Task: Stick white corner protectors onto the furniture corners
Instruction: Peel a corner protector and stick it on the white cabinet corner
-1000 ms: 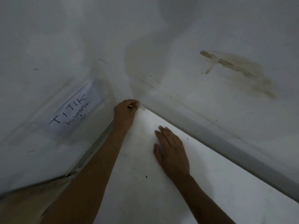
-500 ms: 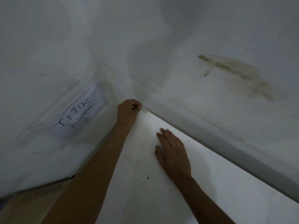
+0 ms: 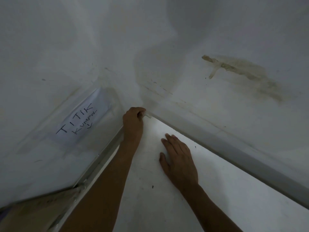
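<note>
Facing stained white walls point(image 3: 217, 39), I lean over the white tabletop point(image 3: 167, 206), whose far corner sits where they meet. My right hand point(image 3: 179, 159) lies open and flat on it, while my left hand point(image 3: 133, 122) is closed, pinching the small white corner protector point(image 3: 148, 116) against that corner.

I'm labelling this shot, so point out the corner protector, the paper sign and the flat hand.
corner protector point(image 3: 148, 116), head view, its exposed white end.
paper sign point(image 3: 78, 120), head view, on the handwriting.
right hand point(image 3: 179, 158), head view, its back.
</note>
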A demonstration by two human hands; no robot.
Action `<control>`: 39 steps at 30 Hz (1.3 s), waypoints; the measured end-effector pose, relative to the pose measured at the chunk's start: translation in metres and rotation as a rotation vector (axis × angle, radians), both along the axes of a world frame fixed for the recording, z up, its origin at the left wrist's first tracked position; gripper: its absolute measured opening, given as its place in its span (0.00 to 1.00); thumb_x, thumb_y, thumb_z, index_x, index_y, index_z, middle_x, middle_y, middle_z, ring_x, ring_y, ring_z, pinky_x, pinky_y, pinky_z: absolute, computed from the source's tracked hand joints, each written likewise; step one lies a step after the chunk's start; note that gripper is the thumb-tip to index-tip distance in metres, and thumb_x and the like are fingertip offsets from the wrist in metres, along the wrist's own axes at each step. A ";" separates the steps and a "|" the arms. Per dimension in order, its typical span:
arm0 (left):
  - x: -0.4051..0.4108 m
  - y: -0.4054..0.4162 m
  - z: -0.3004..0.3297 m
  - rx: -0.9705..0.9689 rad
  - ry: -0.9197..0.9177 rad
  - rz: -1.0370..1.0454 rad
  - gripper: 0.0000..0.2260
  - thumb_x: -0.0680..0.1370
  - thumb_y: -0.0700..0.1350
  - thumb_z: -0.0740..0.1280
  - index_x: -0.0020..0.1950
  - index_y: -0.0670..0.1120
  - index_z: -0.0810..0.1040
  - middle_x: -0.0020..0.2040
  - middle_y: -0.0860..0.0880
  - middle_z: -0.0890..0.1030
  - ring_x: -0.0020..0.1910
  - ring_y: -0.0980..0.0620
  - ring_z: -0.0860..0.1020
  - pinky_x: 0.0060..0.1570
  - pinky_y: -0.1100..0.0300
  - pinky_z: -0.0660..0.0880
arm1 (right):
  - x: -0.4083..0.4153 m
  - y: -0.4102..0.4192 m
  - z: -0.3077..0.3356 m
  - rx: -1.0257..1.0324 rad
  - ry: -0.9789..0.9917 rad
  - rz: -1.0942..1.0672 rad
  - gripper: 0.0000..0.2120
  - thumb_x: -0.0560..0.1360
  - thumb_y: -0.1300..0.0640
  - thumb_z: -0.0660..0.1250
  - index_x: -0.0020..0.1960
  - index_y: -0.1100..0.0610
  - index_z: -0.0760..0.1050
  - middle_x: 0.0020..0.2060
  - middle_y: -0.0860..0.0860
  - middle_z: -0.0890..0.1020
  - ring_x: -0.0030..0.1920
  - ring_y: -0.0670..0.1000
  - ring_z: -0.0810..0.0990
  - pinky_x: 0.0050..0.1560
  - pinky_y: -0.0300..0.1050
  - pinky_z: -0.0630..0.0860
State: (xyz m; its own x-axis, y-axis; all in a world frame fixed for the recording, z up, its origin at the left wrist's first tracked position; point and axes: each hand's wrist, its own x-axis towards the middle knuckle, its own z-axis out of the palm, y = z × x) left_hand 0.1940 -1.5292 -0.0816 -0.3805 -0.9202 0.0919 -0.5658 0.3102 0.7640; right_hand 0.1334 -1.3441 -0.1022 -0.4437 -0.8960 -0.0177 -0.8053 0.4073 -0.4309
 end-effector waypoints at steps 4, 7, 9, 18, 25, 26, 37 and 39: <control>-0.001 0.002 -0.003 -0.014 0.023 0.009 0.11 0.77 0.29 0.61 0.54 0.35 0.81 0.51 0.38 0.82 0.51 0.41 0.80 0.55 0.49 0.75 | 0.000 0.000 0.002 -0.003 -0.014 0.000 0.23 0.79 0.47 0.57 0.71 0.54 0.69 0.71 0.51 0.70 0.73 0.51 0.66 0.72 0.50 0.59; 0.001 0.000 -0.008 -0.010 0.011 0.002 0.12 0.78 0.30 0.60 0.55 0.36 0.81 0.53 0.39 0.82 0.52 0.41 0.79 0.56 0.55 0.74 | 0.000 -0.001 0.005 -0.032 -0.021 -0.013 0.21 0.79 0.49 0.57 0.69 0.55 0.71 0.70 0.51 0.72 0.71 0.51 0.68 0.72 0.51 0.64; 0.002 0.000 -0.011 0.013 -0.028 -0.023 0.12 0.78 0.32 0.60 0.57 0.37 0.80 0.54 0.39 0.81 0.54 0.42 0.78 0.56 0.62 0.69 | -0.002 -0.008 0.009 -0.098 -0.025 -0.051 0.20 0.79 0.51 0.57 0.67 0.56 0.73 0.66 0.52 0.76 0.67 0.52 0.73 0.68 0.53 0.70; 0.016 -0.019 -0.001 0.502 0.117 -0.074 0.16 0.82 0.43 0.52 0.59 0.46 0.80 0.62 0.44 0.77 0.64 0.44 0.71 0.67 0.47 0.67 | -0.018 -0.083 0.020 0.125 0.148 0.113 0.24 0.80 0.56 0.54 0.76 0.50 0.59 0.72 0.49 0.68 0.64 0.56 0.70 0.61 0.51 0.68; 0.016 -0.033 0.006 0.640 0.138 -0.070 0.24 0.82 0.50 0.47 0.55 0.46 0.83 0.57 0.50 0.81 0.57 0.51 0.76 0.56 0.59 0.72 | -0.012 -0.091 0.020 0.200 0.168 0.086 0.26 0.80 0.58 0.53 0.77 0.50 0.53 0.73 0.50 0.63 0.62 0.57 0.68 0.60 0.52 0.69; 0.015 -0.033 0.005 0.645 0.138 -0.077 0.25 0.82 0.51 0.46 0.55 0.47 0.83 0.54 0.52 0.82 0.55 0.53 0.76 0.51 0.61 0.71 | -0.011 -0.090 0.020 0.203 0.166 0.077 0.27 0.80 0.58 0.53 0.77 0.50 0.52 0.73 0.50 0.62 0.63 0.57 0.68 0.60 0.52 0.69; 0.013 -0.048 0.017 0.830 0.241 -0.022 0.25 0.82 0.48 0.48 0.38 0.47 0.82 0.54 0.38 0.82 0.48 0.45 0.77 0.63 0.51 0.72 | -0.020 -0.096 0.029 0.252 0.082 0.151 0.30 0.78 0.66 0.55 0.77 0.54 0.52 0.73 0.50 0.62 0.61 0.57 0.69 0.58 0.52 0.73; 0.011 -0.049 0.018 0.844 0.235 -0.038 0.25 0.83 0.48 0.48 0.42 0.44 0.82 0.56 0.37 0.82 0.49 0.44 0.76 0.62 0.51 0.72 | -0.019 -0.096 0.029 0.249 0.088 0.139 0.29 0.78 0.66 0.55 0.77 0.54 0.53 0.73 0.49 0.62 0.60 0.57 0.69 0.56 0.52 0.74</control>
